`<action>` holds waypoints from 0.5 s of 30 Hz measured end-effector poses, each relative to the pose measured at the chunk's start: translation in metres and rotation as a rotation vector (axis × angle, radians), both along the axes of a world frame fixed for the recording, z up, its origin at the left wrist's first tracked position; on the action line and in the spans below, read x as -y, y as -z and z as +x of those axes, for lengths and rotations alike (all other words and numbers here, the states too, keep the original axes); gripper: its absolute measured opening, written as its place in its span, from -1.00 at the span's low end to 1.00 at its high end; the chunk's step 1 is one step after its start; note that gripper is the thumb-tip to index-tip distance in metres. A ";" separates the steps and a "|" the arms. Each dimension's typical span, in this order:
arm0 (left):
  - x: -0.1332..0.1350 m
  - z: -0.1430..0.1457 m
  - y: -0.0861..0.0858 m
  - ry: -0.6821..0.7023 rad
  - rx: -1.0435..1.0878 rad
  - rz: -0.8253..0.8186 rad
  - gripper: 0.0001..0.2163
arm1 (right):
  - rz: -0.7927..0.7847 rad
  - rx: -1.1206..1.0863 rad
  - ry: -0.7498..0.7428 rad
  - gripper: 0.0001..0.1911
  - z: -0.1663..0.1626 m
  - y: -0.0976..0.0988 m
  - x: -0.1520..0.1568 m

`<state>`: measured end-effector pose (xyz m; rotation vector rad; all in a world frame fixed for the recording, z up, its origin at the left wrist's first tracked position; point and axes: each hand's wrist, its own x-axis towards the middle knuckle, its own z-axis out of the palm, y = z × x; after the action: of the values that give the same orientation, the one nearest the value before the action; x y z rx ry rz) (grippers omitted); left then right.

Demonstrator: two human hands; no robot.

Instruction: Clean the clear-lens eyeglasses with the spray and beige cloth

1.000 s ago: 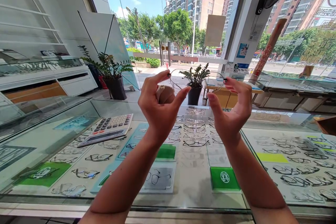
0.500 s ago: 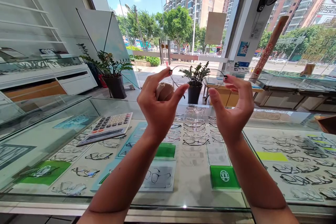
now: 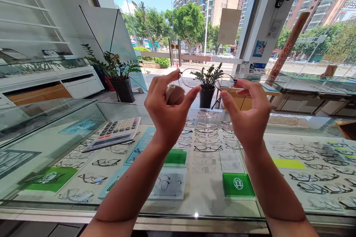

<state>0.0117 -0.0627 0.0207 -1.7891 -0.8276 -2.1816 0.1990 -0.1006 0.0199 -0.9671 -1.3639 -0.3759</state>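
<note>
I hold a thin-rimmed pair of glasses (image 3: 207, 80) up at eye level, lenses facing away. My left hand (image 3: 167, 113) pinches its left end between forefinger and thumb, and a crumpled brownish cloth (image 3: 174, 94) is tucked in the same palm. My right hand (image 3: 249, 113) pinches the right end of the frame. One temple hangs down between the hands. Both hands are raised above a glass display counter (image 3: 203, 192).
Under the counter glass lie several rows of spectacle frames (image 3: 207, 137) and green cards (image 3: 237, 184). A calculator (image 3: 114, 133) rests on the glass at left. Potted plants (image 3: 119, 77) stand beyond, by the shop window. More glass cases stand left and right.
The glasses and both hands have drifted slightly upward and the view tilted a little; a temple now hangs open below the frame. The grip is unchanged.
</note>
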 end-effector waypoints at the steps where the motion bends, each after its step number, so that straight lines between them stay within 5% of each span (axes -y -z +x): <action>1: 0.000 0.000 -0.001 -0.025 -0.008 0.010 -0.62 | -0.012 -0.004 -0.011 -0.67 0.001 0.000 -0.001; 15: 0.001 0.000 -0.001 -0.110 -0.047 0.066 -0.63 | -0.121 -0.078 -0.142 -0.64 0.006 -0.002 -0.004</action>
<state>0.0118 -0.0637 0.0220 -1.7149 -0.8136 -2.0659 0.2047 -0.0964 0.0215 -0.9677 -1.3869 -0.1484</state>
